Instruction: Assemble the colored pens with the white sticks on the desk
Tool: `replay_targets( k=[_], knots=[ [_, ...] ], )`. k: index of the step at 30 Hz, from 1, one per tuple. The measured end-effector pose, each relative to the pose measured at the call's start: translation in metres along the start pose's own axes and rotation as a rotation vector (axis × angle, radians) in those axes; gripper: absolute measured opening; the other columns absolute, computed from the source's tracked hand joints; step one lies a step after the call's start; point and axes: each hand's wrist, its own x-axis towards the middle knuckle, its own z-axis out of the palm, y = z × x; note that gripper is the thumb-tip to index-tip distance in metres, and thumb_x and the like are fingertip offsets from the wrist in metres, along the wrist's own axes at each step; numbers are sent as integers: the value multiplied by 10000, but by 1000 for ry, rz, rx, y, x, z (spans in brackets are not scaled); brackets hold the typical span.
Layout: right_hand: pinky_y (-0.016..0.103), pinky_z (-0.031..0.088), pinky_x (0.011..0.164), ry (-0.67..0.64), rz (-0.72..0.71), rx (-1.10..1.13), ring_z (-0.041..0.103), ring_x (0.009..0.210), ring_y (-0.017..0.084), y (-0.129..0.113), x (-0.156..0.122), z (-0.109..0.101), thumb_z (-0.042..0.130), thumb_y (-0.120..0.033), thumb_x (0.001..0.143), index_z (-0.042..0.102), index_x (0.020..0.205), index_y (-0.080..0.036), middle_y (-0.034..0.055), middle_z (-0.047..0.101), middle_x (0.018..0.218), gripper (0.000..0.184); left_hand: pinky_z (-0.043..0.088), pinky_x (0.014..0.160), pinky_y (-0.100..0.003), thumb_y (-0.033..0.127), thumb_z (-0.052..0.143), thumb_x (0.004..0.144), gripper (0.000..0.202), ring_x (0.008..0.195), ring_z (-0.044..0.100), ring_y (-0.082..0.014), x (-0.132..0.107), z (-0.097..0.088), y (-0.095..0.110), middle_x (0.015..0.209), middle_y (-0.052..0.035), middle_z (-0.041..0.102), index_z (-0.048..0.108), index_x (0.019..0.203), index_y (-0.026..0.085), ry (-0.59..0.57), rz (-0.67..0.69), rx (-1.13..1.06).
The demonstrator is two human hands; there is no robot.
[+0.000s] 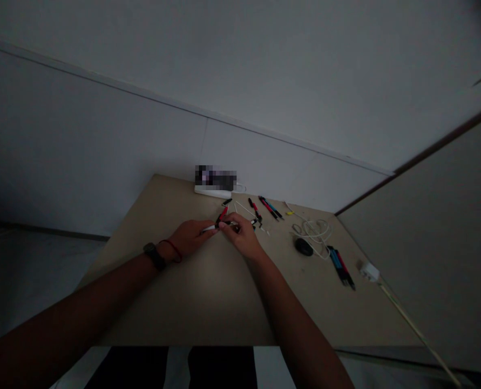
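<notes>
Over the middle of the table, my left hand [192, 236] and my right hand [243, 235] meet with fingers closed. Between them is a slim pen [209, 229], white at the left end and dark where the right fingertips pinch it. My hands hide part of it. Just beyond the fingers lies a red-and-black pen piece [223, 213]. Close to my right hand are another red-and-black pen piece [255, 207] and several small black and white pieces, too small to name.
Several blue, red and black pens [270, 208] lie at the back; another group of pens [341, 267] is at right. A black mouse [304, 247] sits beside a coiled white cable [315, 232]. A white plug block [370, 271] stands by the right edge. A blurred-out object rests on a white box [212, 192].
</notes>
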Motion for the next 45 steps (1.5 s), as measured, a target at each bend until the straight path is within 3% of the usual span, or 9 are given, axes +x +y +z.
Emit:
replay_targets(
  k=[5, 9, 13, 16, 21, 26, 32, 39, 45],
  knots=[
    [270, 294, 539, 33, -17, -86, 406, 546, 119, 2, 1, 2, 610, -613, 858, 523, 565, -202, -29, 440, 552, 512, 444, 722, -281, 482, 415, 985, 401, 810, 666, -213, -3, 3, 0, 904, -54, 749, 718, 1030, 224, 7, 0, 15],
    [277, 230, 511, 39, 28, -80, 316, 505, 105, 7, 2, 3, 606, -637, 848, 416, 489, -205, -49, 317, 492, 593, 475, 759, -285, 499, 472, 963, 373, 852, 673, -215, -3, 3, -1, 953, -51, 752, 700, 1124, 251, 49, 7, -35],
    [255, 338, 550, 42, 14, 2, 470, 601, 132, 4, 3, -1, 683, -580, 810, 646, 724, -198, -23, 508, 627, 394, 477, 754, -280, 480, 444, 979, 383, 818, 673, -199, -3, 0, 0, 928, -41, 747, 691, 1137, 235, 47, -13, -51],
    [244, 397, 572, 53, -21, 85, 556, 710, 156, 0, 4, -5, 735, -520, 778, 682, 957, -210, 7, 599, 782, 362, 467, 732, -278, 480, 432, 984, 400, 793, 668, -190, -2, -1, 0, 914, -45, 747, 692, 1105, 201, 55, -51, -45],
    [252, 415, 576, 37, -52, 56, 575, 698, 158, 6, 7, -6, 688, -521, 822, 685, 827, -199, 31, 668, 811, 322, 465, 715, -277, 492, 429, 985, 416, 812, 673, -194, -1, -2, -1, 919, -51, 747, 700, 1043, 182, 50, -64, -34],
    [254, 337, 536, 45, -34, -57, 487, 555, 133, 10, 8, -3, 579, -615, 883, 609, 645, -189, -12, 548, 576, 489, 475, 735, -286, 489, 443, 982, 410, 818, 678, -195, -1, -3, -1, 936, -48, 753, 702, 1084, 188, 32, -65, -26],
    [256, 361, 588, -34, -86, -56, 535, 635, 145, 8, 8, -9, 650, -507, 870, 676, 955, -207, 1, 628, 726, 313, 487, 758, -291, 470, 446, 986, 412, 844, 677, -199, 0, -5, 0, 972, -58, 756, 707, 1119, 180, 42, -56, -34],
    [272, 274, 570, -28, -80, -163, 474, 562, 132, 7, 11, -9, 545, -519, 937, 632, 676, -190, -13, 530, 565, 429, 477, 736, -285, 482, 452, 981, 423, 791, 649, -188, 0, -6, 2, 926, -56, 746, 719, 1083, 170, 20, -61, 3],
    [257, 314, 582, -82, -92, -95, 470, 573, 125, 4, 10, -17, 651, -477, 862, 670, 891, -193, -25, 578, 634, 286, 471, 730, -277, 473, 460, 983, 426, 804, 648, -185, 1, -5, 0, 936, -52, 745, 714, 1148, 174, 31, -52, -17]
  ],
)
